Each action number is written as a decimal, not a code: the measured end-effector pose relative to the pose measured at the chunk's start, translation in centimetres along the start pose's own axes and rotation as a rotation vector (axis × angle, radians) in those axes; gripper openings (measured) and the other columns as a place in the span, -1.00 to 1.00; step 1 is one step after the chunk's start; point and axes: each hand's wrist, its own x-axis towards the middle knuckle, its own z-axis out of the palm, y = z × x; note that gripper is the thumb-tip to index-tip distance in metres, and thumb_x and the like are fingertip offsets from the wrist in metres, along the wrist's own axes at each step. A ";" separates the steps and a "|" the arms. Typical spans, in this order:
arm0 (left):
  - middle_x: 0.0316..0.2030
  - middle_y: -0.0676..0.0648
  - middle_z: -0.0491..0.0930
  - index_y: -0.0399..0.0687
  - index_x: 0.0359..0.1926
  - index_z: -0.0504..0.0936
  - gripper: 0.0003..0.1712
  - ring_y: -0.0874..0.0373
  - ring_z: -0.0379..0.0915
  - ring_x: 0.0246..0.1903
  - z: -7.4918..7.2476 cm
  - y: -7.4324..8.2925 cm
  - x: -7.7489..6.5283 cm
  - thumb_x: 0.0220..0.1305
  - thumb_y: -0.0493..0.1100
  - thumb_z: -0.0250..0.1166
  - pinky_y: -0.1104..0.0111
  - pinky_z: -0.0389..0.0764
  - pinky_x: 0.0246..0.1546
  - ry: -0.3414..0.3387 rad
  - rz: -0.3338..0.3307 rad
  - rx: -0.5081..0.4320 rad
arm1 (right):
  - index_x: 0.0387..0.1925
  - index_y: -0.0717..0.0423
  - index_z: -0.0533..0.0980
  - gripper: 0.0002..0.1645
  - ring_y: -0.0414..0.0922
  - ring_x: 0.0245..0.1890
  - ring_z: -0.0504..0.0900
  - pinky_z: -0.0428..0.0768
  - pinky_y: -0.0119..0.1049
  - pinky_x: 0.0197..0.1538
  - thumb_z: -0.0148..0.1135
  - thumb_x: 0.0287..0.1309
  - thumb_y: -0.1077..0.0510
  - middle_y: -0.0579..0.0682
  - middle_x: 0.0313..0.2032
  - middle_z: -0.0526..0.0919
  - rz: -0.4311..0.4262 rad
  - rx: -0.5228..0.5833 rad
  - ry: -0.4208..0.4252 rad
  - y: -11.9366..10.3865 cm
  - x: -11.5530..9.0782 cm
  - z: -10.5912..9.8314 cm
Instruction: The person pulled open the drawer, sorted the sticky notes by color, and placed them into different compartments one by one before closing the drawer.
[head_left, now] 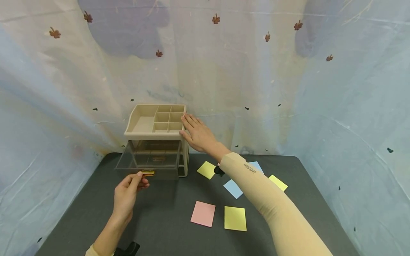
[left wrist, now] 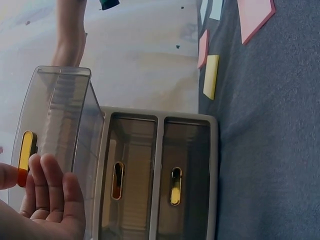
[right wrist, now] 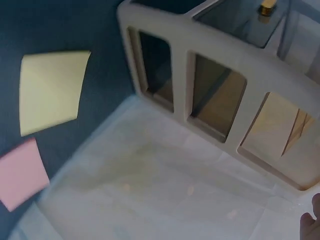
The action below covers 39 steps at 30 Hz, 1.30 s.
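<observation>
A beige desktop organizer (head_left: 155, 135) stands at the back left, its top split into compartments. Its clear upper drawer (head_left: 128, 160) is pulled out toward me. My left hand (head_left: 126, 195) pinches the gold handle (head_left: 148, 173) on that drawer's front between thumb and finger. In the left wrist view the two other drawers, one with a gold handle (left wrist: 118, 180), sit inside the frame. My right hand (head_left: 200, 136), fingers straight, rests against the organizer's upper right side. Only its fingertips (right wrist: 316, 207) show at the edge of the right wrist view.
Square sticky notes lie on the dark table to the right: pink (head_left: 203, 214) and yellow (head_left: 235, 218) in front, blue (head_left: 233, 188) and more yellow (head_left: 206, 170) behind. My right sleeve (head_left: 259, 188) passes over some of them. A patterned curtain (head_left: 224, 78) hangs behind the table.
</observation>
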 end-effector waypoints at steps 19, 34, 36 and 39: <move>-0.16 0.00 0.72 -0.17 0.10 0.63 -0.69 0.37 0.62 -0.23 -1.9 -0.1 -0.9 0.64 -0.04 0.13 0.61 0.56 -0.23 -0.037 0.269 0.492 | 0.60 0.07 0.21 -0.31 0.04 0.52 0.32 0.32 0.00 0.55 0.07 0.60 0.00 0.05 0.55 0.30 0.098 0.500 0.283 -0.9 -3.2 -0.3; -0.19 -0.29 0.61 -0.50 -0.06 0.64 -0.75 0.56 0.40 -0.06 -5.3 0.1 0.7 0.33 -0.37 0.22 0.67 0.37 -0.02 0.202 0.854 0.479 | 0.44 0.17 0.41 -0.45 0.13 0.14 0.67 0.66 0.09 0.19 0.19 0.52 0.16 0.12 0.27 0.58 0.108 0.700 0.388 0.0 -10.1 3.7; -0.19 -0.33 0.60 -0.51 -0.06 0.65 -0.72 0.55 0.38 -0.04 -5.7 0.7 1.2 0.34 -0.32 0.21 0.63 0.35 -0.04 0.225 0.884 0.477 | 0.42 0.19 0.42 -0.46 0.15 0.13 0.68 0.67 0.09 0.18 0.21 0.51 0.15 0.13 0.27 0.59 0.123 0.692 0.374 0.0 -11.3 4.4; -0.17 -0.39 0.59 -0.51 -0.04 0.66 -0.68 0.51 0.38 -0.03 -6.0 1.6 2.2 0.34 -0.29 0.22 0.60 0.32 -0.06 0.244 0.916 0.476 | 0.39 0.20 0.45 -0.47 0.13 0.11 0.68 0.68 0.09 0.18 0.25 0.48 0.15 0.14 0.25 0.61 0.146 0.674 0.357 0.2 -13.0 5.5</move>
